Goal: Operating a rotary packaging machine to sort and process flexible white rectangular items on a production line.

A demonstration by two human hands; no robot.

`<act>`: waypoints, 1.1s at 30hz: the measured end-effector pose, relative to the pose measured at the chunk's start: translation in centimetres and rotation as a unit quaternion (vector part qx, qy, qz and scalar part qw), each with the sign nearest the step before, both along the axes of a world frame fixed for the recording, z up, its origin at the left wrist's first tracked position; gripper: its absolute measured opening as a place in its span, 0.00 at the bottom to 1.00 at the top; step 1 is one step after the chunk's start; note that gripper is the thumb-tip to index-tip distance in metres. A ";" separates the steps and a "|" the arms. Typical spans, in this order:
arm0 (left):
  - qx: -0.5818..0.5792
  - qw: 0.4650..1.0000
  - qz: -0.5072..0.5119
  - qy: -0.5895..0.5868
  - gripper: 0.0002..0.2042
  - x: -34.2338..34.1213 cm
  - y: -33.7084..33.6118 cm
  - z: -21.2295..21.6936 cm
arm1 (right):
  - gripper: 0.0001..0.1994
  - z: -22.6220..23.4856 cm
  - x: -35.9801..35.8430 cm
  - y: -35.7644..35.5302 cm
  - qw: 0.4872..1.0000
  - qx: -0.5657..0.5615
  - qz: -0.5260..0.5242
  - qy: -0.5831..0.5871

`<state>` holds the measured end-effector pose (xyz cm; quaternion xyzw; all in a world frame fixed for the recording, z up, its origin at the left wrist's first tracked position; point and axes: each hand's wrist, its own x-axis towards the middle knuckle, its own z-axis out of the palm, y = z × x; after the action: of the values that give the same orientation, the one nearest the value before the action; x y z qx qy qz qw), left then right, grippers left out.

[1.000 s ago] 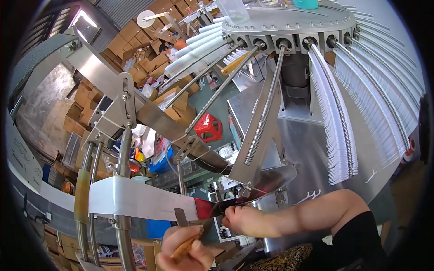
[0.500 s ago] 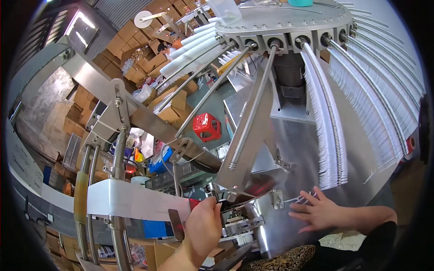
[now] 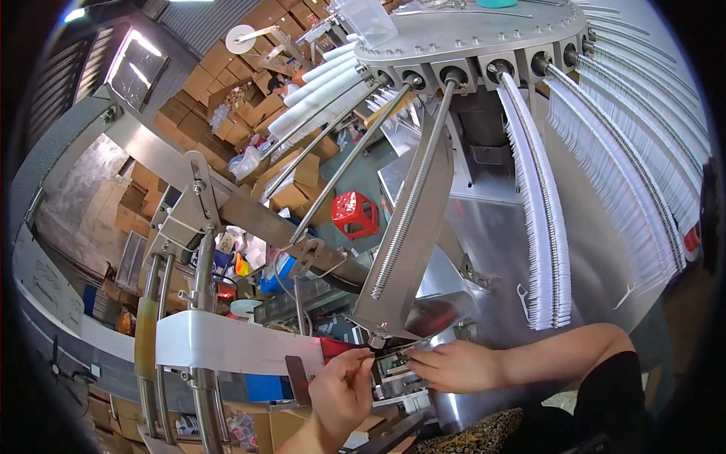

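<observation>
- The left hand is curled closed around a flat grey metal scraper blade, its handle hidden; thumb and forefinger meet at the dark red end of a glossy white strip.
- That strip runs from a metal post to the small metal mechanism between the hands.
- The right hand reaches over this mechanism, fingers bent; I cannot tell whether its grip holds anything.
- A clear plastic box stands on the oval metal machine top; its contents are unclear.
- Near it, a turquoise container is cut by the upper edge.
- Beyond, an open brown cardboard box has contents too small to identify.
</observation>
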<state>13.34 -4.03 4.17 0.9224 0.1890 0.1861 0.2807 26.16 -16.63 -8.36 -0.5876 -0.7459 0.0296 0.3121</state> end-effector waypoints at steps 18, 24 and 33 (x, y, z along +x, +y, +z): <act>-0.023 0.998 0.046 0.031 0.07 0.4 -0.6 0.4 | 0.09 -1.3 -2.3 4.7 0.994 -0.073 -0.019 -0.082; 0.012 0.993 -0.008 -0.121 0.08 0.2 -1.4 2.0 | 0.09 -0.9 -2.1 5.0 0.996 -0.077 -0.007 -0.040; 0.132 0.975 0.072 0.166 0.05 1.7 1.0 -0.4 | 0.08 -3.0 -2.2 5.5 0.999 0.004 -0.008 -0.047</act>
<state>15.00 -2.98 3.80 0.9532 0.2730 0.0735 0.1072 23.97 -11.09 -11.39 -0.5928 -0.7554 -0.0036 0.2791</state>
